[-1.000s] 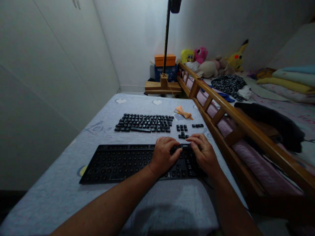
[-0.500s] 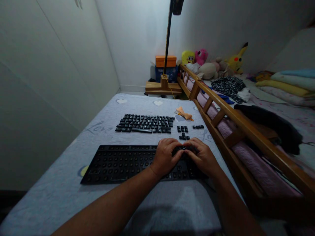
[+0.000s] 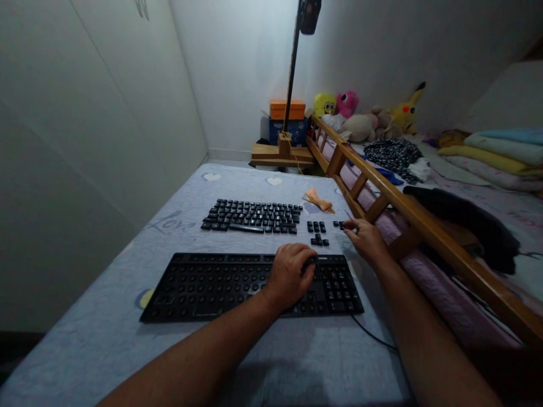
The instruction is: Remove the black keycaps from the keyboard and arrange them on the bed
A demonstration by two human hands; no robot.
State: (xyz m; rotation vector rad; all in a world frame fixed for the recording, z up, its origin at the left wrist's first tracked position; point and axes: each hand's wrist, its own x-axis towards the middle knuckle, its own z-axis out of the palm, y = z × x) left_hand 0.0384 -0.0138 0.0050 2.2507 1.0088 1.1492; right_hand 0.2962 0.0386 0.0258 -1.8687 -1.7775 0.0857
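A black keyboard (image 3: 220,282) lies on the bedsheet, its main section without keycaps while the number pad on the right still has its keys. My left hand (image 3: 292,278) rests on it left of the number pad, its fingers curled down onto the upper part. Beyond the keyboard's right end, my right hand (image 3: 365,238) pinches a thin, slender tool (image 3: 348,215) whose kind I cannot make out. Its fingertips are at a short row of loose keycaps (image 3: 338,224) and partly cover it. Other loose keycaps (image 3: 254,216) lie in keyboard order behind the keyboard, with small groups (image 3: 316,226) on their right.
An orange cloth (image 3: 319,201) lies near the far right of the bedsheet (image 3: 178,234). A wooden bed rail (image 3: 382,183) runs along the right side. From the keyboard's right end a cable (image 3: 375,337) trails off. At the back, a wooden stand (image 3: 283,151) holds a dark pole.
My right hand has left the keyboard and moved forward and right to the short keycap row, uncovering the number pad. My left hand stays on the keyboard. The view has shifted slightly.
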